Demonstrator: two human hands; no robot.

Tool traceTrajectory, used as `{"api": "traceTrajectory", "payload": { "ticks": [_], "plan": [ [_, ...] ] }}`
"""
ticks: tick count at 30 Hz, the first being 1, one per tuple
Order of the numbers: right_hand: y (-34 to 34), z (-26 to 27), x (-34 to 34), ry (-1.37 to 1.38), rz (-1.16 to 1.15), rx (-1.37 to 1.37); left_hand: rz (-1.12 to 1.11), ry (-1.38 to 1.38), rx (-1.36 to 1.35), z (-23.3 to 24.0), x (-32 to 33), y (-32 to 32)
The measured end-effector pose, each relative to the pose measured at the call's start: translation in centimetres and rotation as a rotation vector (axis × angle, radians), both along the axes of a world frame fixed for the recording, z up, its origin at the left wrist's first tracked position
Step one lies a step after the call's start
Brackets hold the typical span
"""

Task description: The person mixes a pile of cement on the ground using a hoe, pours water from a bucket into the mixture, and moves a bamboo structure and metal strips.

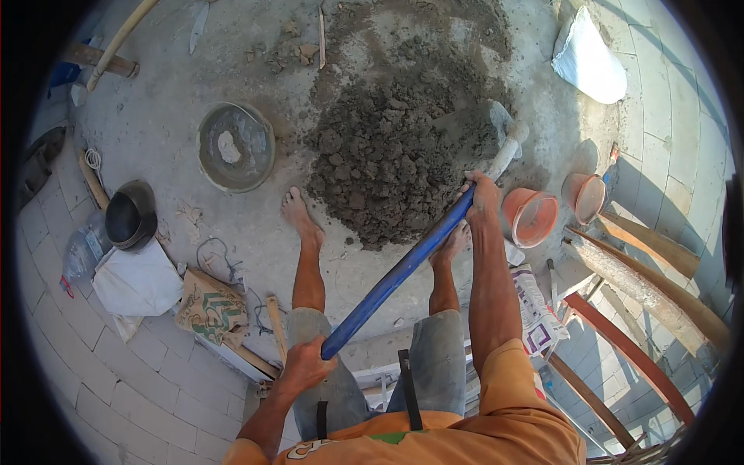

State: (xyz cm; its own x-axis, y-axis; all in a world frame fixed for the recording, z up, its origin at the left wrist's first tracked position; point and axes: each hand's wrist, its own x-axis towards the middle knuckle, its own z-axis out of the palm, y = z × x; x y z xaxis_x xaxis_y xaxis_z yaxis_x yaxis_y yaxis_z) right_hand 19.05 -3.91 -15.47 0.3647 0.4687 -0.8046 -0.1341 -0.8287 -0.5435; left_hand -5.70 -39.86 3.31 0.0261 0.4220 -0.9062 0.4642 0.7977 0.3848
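Note:
My left hand [307,361] is closed around the butt end of a long blue handle, close to my left knee. Farther up, my right hand [485,196] grips the same handle just below its pale upper section. The tool is a hoe [401,264], slanting up to the right, with its grey metal blade [499,119] at the right side of a heap of dark, crumbly mortar or wet soil [383,151]. Part of the blade seems covered by the heap. My bare feet stand apart at the near edge of the heap.
Left of the heap stands a round bucket [204,157] with grey residue. Two orange buckets [511,212] sit at right, near timber boards [645,244] and a printed bag [537,314]. A white sack [593,64] lies at upper right; a paper sack [212,308] lies at left.

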Motion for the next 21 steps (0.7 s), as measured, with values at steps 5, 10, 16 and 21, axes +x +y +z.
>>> {"api": "traceTrajectory", "payload": {
  "ticks": [5,10,16,21],
  "plan": [
    [-8.3,-3.7,-4.0,0.076,-0.029,-0.230,-0.106,0.046,-0.117,3.2,-4.5,-3.1],
    [-13.2,0.1,-5.3,0.251,-0.207,-0.156,-0.166,0.177,0.017,6.8,-10.8,-4.7],
    [-17.7,0.7,-11.3,0.339,-0.343,-0.198,-0.251,0.357,-0.008,7.4,-16.4,-5.9],
    [-16.6,-1.8,-12.6,0.376,-0.278,-0.318,-0.258,0.372,0.044,7.8,-16.1,-5.9]
  ]
}}
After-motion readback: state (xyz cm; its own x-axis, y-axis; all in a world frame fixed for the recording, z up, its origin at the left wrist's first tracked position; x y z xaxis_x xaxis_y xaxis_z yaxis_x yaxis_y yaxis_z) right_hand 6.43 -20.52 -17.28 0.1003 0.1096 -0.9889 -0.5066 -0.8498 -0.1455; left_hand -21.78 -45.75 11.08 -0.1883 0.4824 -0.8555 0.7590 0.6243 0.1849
